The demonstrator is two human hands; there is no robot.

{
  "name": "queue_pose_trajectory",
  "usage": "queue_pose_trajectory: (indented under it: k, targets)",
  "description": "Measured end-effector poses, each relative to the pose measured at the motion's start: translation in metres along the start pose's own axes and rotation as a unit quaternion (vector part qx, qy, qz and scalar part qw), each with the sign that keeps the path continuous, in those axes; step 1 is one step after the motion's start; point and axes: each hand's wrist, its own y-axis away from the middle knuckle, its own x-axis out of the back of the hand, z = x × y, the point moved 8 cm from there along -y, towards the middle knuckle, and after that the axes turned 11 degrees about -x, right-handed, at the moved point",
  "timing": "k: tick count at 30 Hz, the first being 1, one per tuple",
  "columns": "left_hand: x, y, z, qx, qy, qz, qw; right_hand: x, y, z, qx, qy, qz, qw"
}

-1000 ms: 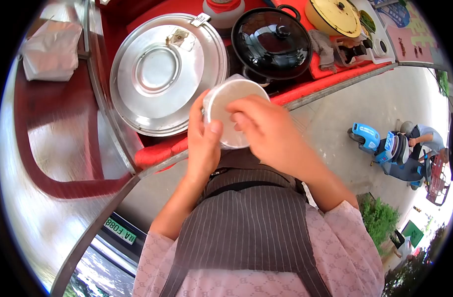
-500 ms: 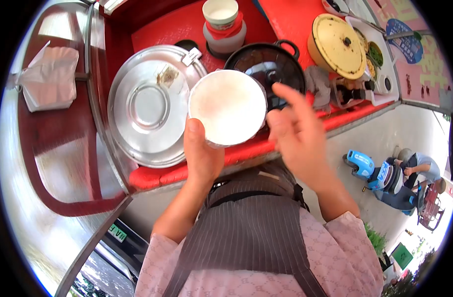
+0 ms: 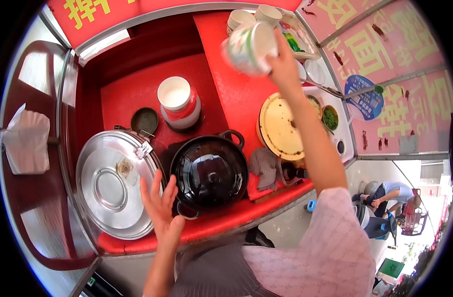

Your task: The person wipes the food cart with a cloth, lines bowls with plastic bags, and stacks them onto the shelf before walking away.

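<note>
My right hand [image 3: 285, 67] reaches to the far side of the counter, gripping the rim of a white paper bowl [image 3: 244, 52] with a green floral print. The bowl is tipped on its side, slightly blurred, its opening facing right. My left hand [image 3: 159, 205] is empty with fingers spread, between the round metal lid [image 3: 95, 185] and the black lidded pot [image 3: 209, 173]. Stacks of paper bowls [image 3: 268, 16] stand just beyond the held bowl. Under my right forearm lies a yellow pot lid [image 3: 281, 126], partly covered.
Another paper bowl [image 3: 174, 93] rests on a red-topped jar [image 3: 182, 116]. A small dark pan [image 3: 144, 121] stands behind the metal lid. A grey cloth [image 3: 263, 168] and a bowl of chopped greens [image 3: 330, 117] are at right. Outside, a person [image 3: 392, 193] sits beside a scooter.
The view has shifted toward the far side of the counter. My left hand has let go of the paper bowl and opened; my right hand holds a bowl up and away from me.
</note>
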Motion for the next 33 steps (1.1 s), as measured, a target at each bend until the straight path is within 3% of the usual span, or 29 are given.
queue_pose_trajectory:
  k: [4, 7, 9, 15, 17, 19, 21, 23, 25, 27, 28, 30, 31, 33]
  targets:
    - [0.020, 0.008, -0.001, 0.015, -0.059, 0.034, 0.998, 0.036, -0.102, 0.052, -0.128, 0.007, 0.008, 0.992]
    - [0.028, 0.010, -0.002, 0.033, -0.070, 0.051, 0.996, 0.031, -0.138, 0.102, -0.252, 0.103, -0.027, 0.962]
    - [0.031, 0.006, 0.001, 0.033, -0.086, 0.058, 0.994, 0.024, -0.152, 0.086, -0.069, 0.416, 0.024, 0.906]
    - [0.057, -0.014, 0.011, 0.010, -0.161, 0.042, 0.986, -0.001, -0.170, 0.096, -0.109, 0.548, 0.028, 0.829]
    - [0.073, -0.030, 0.022, -0.021, -0.178, 0.051, 0.982, -0.005, -0.163, 0.094, -0.127, 0.548, 0.006, 0.827]
    - [0.098, -0.054, 0.044, -0.101, -0.471, -0.083, 0.872, -0.012, -0.157, 0.093, -0.141, 0.547, -0.019, 0.825]
    - [0.124, -0.089, 0.079, -0.218, -0.630, -0.141, 0.732, -0.007, -0.159, 0.103, -0.132, 0.572, -0.015, 0.810]
    - [0.172, -0.129, 0.109, -0.240, -0.690, -0.098, 0.676, 0.000, -0.163, 0.113, -0.126, 0.565, -0.023, 0.815]
    - [0.220, -0.166, 0.139, -0.199, -0.798, -0.059, 0.565, -0.002, -0.158, 0.097, -0.118, 0.559, -0.028, 0.820]
    - [0.270, -0.193, 0.161, -0.173, -0.885, -0.051, 0.430, -0.004, -0.130, 0.033, -0.050, 0.609, 0.081, 0.787]
    - [0.292, -0.202, 0.170, -0.170, -0.886, -0.051, 0.429, -0.011, -0.121, 0.021, -0.048, 0.609, 0.078, 0.788]
    - [0.303, -0.208, 0.181, -0.232, -0.933, -0.072, 0.265, -0.044, -0.102, -0.010, 0.118, 0.561, 0.038, 0.818]
    - [0.307, -0.210, 0.180, -0.230, -0.934, -0.074, 0.264, -0.055, -0.097, -0.003, 0.117, 0.560, 0.035, 0.819]
    - [0.303, -0.202, 0.180, -0.219, -0.943, -0.050, 0.244, -0.089, -0.083, 0.024, 0.090, 0.465, -0.036, 0.880]
